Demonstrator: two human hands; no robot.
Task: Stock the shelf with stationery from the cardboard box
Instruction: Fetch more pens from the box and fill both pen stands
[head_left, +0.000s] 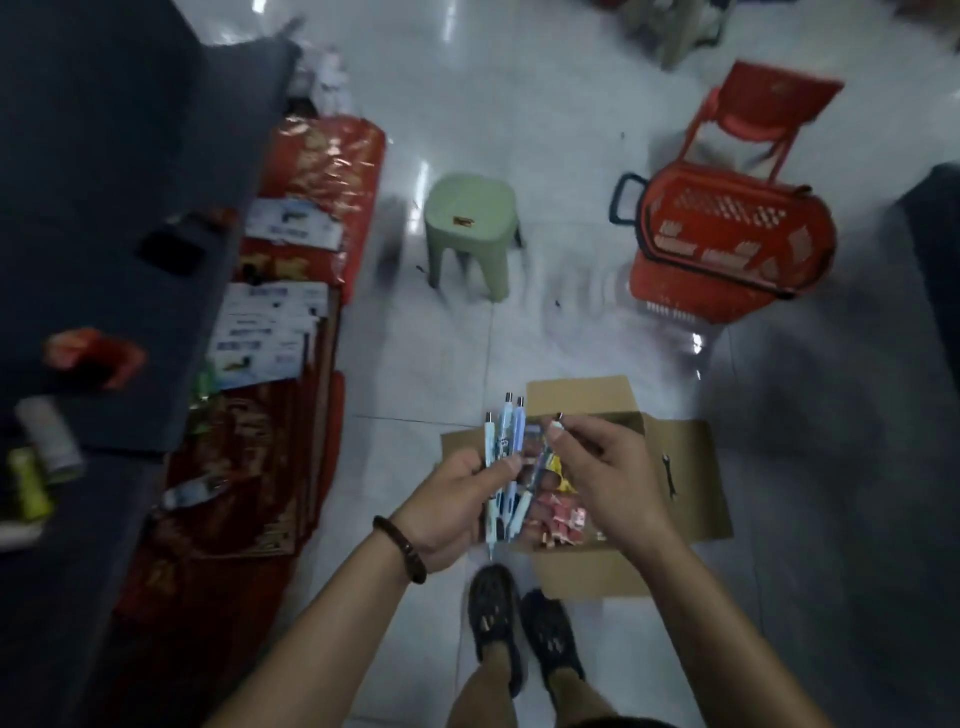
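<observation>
A bunch of pens (505, 434) is gripped in the left hand (457, 501), fingers curled round the barrels. One more pen (557, 425) is pinched near its top by the right hand (608, 467). Both are held over the open cardboard box (688, 467) (on the near floor (415, 374)), with the shelf (104, 156) at left.

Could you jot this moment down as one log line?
left hand: holds pen bunch | right hand: pinches top of one pen | cardboard box: open on floor, under hands

A dark beaded bracelet (402, 548) rings the left wrist; the shoes (492, 616) are dark.
</observation>
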